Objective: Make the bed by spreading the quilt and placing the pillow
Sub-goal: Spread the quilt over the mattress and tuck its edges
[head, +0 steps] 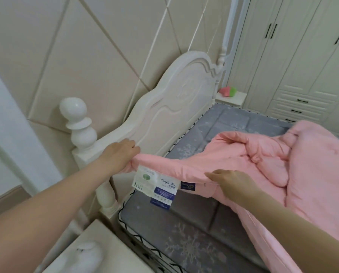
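A pink quilt [282, 164] lies bunched over the right half of a grey snowflake-patterned mattress [184, 223]. My left hand [119, 152] grips a corner of the quilt, held up close to the white headboard [174, 107]. My right hand [231, 180] pinches the same quilt edge further right, so the edge stretches between both hands. White and blue labels [157, 188] hang from that edge. No pillow is in view.
A white bedpost with a round knob [76, 123] stands at the near headboard corner. A white nightstand [97, 253] sits below left; another [229, 97] with a pink-green item is behind the bed. White wardrobe doors [302, 56] fill the far right.
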`<state>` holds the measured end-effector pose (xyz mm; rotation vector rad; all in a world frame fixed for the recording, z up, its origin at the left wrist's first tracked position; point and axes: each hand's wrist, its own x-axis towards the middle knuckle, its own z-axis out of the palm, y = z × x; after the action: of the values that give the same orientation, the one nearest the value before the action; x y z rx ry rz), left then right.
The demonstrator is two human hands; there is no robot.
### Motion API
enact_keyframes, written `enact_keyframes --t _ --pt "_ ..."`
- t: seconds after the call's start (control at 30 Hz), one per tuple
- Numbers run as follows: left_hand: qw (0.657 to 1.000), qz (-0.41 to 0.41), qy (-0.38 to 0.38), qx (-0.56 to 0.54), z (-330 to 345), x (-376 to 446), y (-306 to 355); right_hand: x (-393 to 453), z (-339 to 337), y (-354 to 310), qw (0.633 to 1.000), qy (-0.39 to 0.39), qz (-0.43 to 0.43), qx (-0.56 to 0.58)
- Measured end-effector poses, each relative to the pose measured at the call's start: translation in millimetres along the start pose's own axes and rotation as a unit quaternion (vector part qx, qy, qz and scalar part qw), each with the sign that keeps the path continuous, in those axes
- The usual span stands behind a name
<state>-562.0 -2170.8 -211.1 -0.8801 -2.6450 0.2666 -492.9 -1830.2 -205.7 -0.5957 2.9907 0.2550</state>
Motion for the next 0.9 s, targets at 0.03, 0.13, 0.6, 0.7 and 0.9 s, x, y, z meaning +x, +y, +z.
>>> enact_keyframes --t 0.03,0.13,0.6,0.7,0.9 --pt "1.0 0.006 0.012 0.001 3 0 -14 12 4 -11 1.0 -0.004 0.005 0.004" --pt "1.0 0.024 0.02 0.0 20 -2 -53 43 25 -44 1.0 -0.019 0.012 0.021" --pt "0.993 0.018 -0.086 -0.075 226 -91 -56 99 198 -144 0.99 -0.117 0.028 0.072" --pt "0.992 0.034 -0.103 -0.065 258 -106 -53 101 223 -157 0.987 -0.128 0.034 0.088" --pt "0.984 0.014 -0.152 -0.09 303 -118 -47 109 258 -167 0.986 -0.122 0.042 0.104"
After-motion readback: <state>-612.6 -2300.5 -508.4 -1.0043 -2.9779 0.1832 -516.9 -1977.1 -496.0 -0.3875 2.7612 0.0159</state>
